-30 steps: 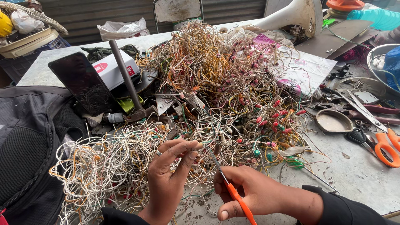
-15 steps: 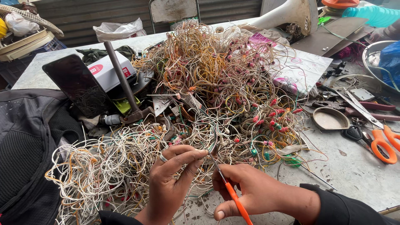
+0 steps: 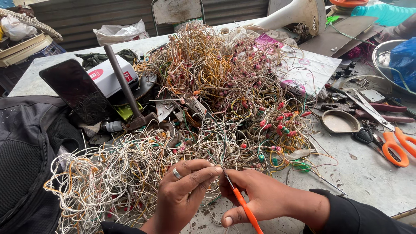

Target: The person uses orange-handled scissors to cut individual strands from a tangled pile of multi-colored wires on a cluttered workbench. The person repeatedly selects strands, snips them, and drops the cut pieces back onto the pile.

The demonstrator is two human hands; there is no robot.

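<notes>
Left hand: the left hand (image 3: 184, 195) is closed in a pinch, with the fingertips (image 3: 215, 170) pressing a thin wire (image 3: 220, 161) from the heap; a ring sits on one finger.
Right hand: the right hand (image 3: 260, 199) is closed around an orange-handled cutter (image 3: 242, 206), whose thin metal tip points up toward the pinching fingertips of the other hand.
Where the wire is: it runs up from between both hands, just at the point where their fingertips nearly touch, and goes into the heap above them.
Wire heap: the pile of tangled wires (image 3: 221, 91) lies directly beyond both hands (pale wires nearer to the left hand, yellow and brown ones with pink ends farther away).
Beyond the left hand: a hammer (image 3: 125, 91) leans in the pile, next to a white box (image 3: 110, 76) and a dark phone (image 3: 78, 91).
Beside the right hand: orange scissors (image 3: 396, 147) and a small metal dish (image 3: 340, 122) lie well apart from it on the grey table (image 3: 368, 177).
</notes>
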